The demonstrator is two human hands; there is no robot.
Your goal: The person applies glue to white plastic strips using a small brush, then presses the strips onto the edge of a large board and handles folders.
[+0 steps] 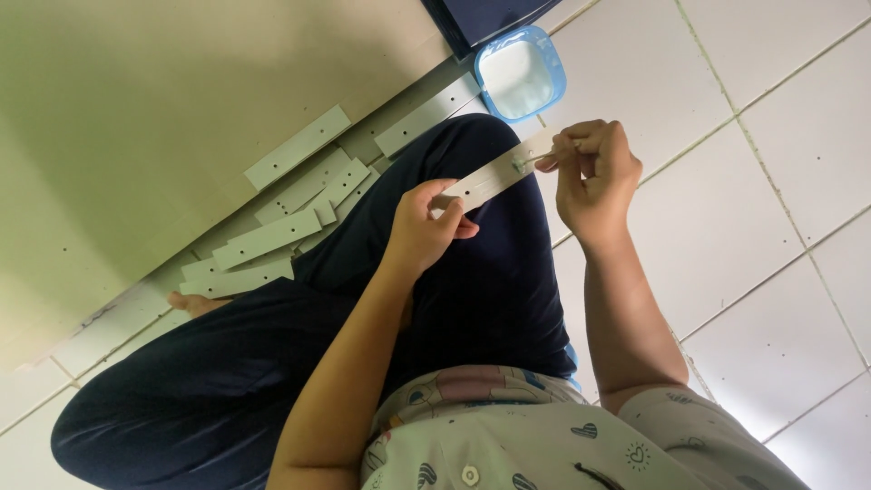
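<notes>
Above our raised knee, we hold a pale strip [494,177] with small holes, our left hand [426,227] closed on its nearer end and our right hand [594,177] pinching a small greenish piece [524,161] against its far end. Beyond the knee, more pale strips [290,218] lie heaped on the tiled floor [771,136] against a large cream panel [136,118], with a blue-rimmed tub [520,74] just beside them.

No pkgs, labels, signs or screens visible; only blue-rimmed plastic tub [520,74] on floor, unlabelled.
</notes>
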